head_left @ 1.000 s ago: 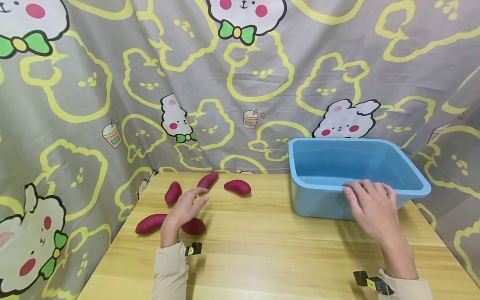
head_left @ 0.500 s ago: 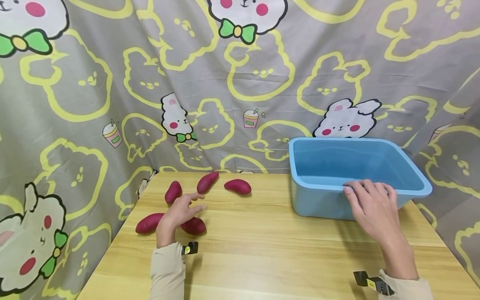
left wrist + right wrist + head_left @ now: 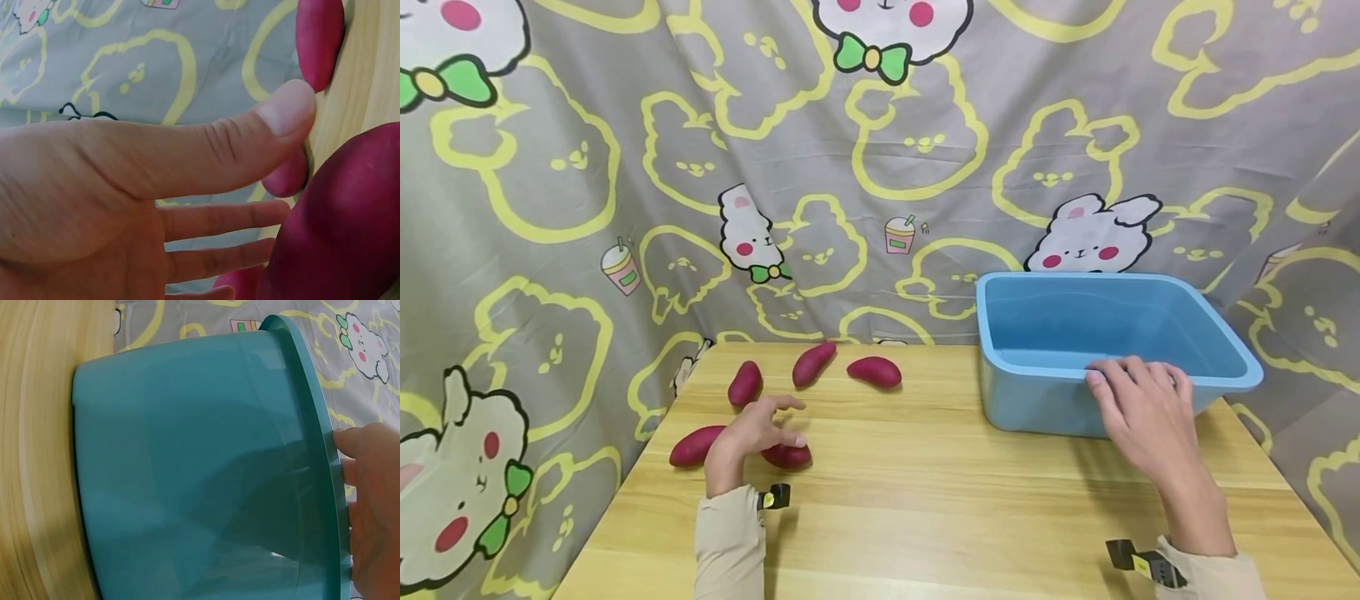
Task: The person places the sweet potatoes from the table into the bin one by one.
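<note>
Several purple-skinned sweet potatoes lie on the left of the table. My left hand (image 3: 754, 429) hovers over the nearest sweet potato (image 3: 787, 456), fingers and thumb spread, gripping nothing. In the left wrist view this sweet potato (image 3: 350, 212) fills the right side, just past the fingertips. Beside the hand lies another sweet potato (image 3: 694, 447), partly covered by it. Farther back are a short sweet potato (image 3: 745, 384), a slanted one (image 3: 814, 365) and a curved one (image 3: 875, 372). My right hand (image 3: 1146, 412) holds the near rim of a blue plastic tub (image 3: 1037, 400), fingers bent over the edge.
The wooden table (image 3: 925, 500) reaches back to a grey curtain (image 3: 925, 183) printed with cartoon animals. The tub stands at the table's back right. Its visible inside shows only blue walls and floor.
My left hand has moved slightly left and toward me, its thumb lowering toward the nearest sweet potato. My right hand and the tub stay in place.
</note>
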A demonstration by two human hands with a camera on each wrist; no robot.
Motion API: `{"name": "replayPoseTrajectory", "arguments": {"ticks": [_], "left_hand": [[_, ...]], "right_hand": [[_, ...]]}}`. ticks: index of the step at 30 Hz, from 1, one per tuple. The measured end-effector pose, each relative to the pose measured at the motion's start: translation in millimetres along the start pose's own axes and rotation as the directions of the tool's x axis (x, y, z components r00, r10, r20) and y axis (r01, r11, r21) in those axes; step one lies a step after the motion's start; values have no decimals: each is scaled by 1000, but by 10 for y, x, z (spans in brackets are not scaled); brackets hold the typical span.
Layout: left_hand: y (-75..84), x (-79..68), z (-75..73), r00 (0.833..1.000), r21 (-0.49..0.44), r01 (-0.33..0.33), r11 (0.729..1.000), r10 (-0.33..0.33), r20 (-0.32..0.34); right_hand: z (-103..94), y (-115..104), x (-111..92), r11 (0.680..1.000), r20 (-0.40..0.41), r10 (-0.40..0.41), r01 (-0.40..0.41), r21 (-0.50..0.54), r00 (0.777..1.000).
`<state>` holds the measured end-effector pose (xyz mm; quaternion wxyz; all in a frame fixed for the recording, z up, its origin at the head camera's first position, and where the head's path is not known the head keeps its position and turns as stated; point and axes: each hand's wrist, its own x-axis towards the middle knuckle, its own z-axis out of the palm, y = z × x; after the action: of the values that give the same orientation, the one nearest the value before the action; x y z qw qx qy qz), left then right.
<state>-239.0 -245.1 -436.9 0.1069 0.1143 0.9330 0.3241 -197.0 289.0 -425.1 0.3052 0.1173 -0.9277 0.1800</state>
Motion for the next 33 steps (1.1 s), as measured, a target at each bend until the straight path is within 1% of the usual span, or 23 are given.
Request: {"name": "replayPoseTrajectory", "arguments": {"ticks": [5, 8, 13, 15, 18, 20, 22, 24, 27, 31, 33], "left_hand": [[-5, 6, 6, 999, -4, -5, 1000, 5, 49], [-14, 7, 17, 997, -14, 13, 1000, -12, 80], [-38, 0, 23, 990, -7, 22, 1000, -21, 136], [-42, -5, 26, 987, -9, 35, 999, -33, 159], [-50, -11, 33, 982, 4, 32, 999, -32, 185], [-54, -10, 37, 982, 10, 31, 999, -32, 186], [-60, -7, 38, 982, 27, 3, 1000, -8, 188], [-63, -1, 41, 983, 36, -5, 999, -2, 185], [-67, 4, 52, 986, 42, 8, 999, -15, 169], [-59, 7, 72, 989, 46, 48, 998, -54, 135], [-48, 8, 75, 990, 43, 55, 998, -60, 126]], "right_hand": [[-5, 1, 4, 1000, 0, 0, 0, -6, 1000], [-6, 2, 3, 1000, 2, 1, -1, -9, 1000], [-6, 2, 5, 1000, 9, 2, -2, -13, 1000], [-6, 4, 5, 1000, 11, 3, -3, -15, 1000], [-7, 6, 4, 1000, 14, 4, -4, -17, 1000], [-6, 7, 2, 1000, 15, 5, -4, -18, 1000], [-6, 8, -1, 1000, 16, 5, -4, -18, 1000], [-5, 9, -2, 1000, 17, 5, -5, -18, 1000], [-4, 12, -4, 1000, 20, 7, -7, -21, 1000], [-3, 13, -4, 1000, 21, 8, -8, -24, 1000], [-5, 13, -1, 1000, 18, 6, -5, -25, 1000]]}}
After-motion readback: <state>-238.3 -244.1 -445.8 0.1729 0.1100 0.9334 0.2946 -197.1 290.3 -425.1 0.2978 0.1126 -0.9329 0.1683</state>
